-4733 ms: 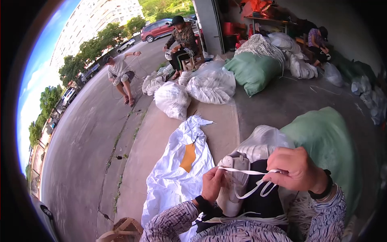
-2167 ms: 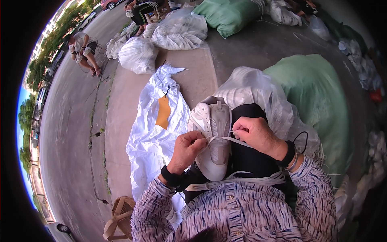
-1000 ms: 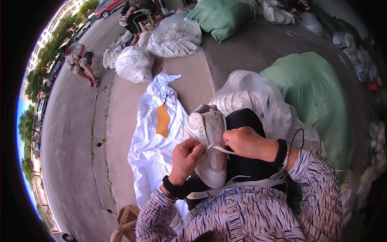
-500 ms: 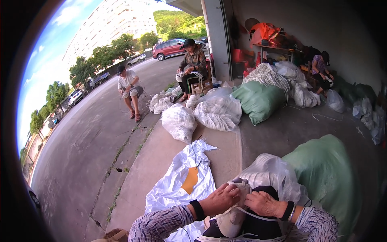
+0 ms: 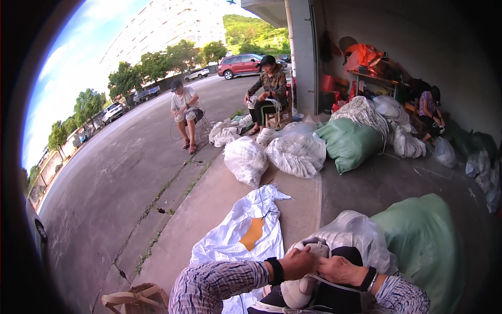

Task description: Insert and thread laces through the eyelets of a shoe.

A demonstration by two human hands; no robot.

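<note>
A pale beige shoe [image 5: 297, 293] rests on my dark-clothed lap, and its padded upper part rises behind my hands. My left hand [image 5: 298, 263] is closed over the shoe, with whatever its fingers grip hidden. Close beside it, my right hand [image 5: 341, 271] pinches a white shoelace [image 5: 340, 287] at the shoe's opening. The lace trails to the right below my right wrist. Black bands circle both wrists. More white cords lie across my lap at the lower edge.
A white plastic sheet [image 5: 222, 245] with an orange-brown patch lies ahead. A clear bag [image 5: 361, 233] and a green sack [image 5: 426, 235] stand at right. White bags [image 5: 246, 161] and a green sack heaped with cords [image 5: 351, 141] stand farther off. Several seated people work beyond; a woven stool [image 5: 138, 299] is lower left.
My view has shifted, so the scene sits farther right and lower. My left hand has turned and curled closed nearer my right hand. The woven stool shows more.
</note>
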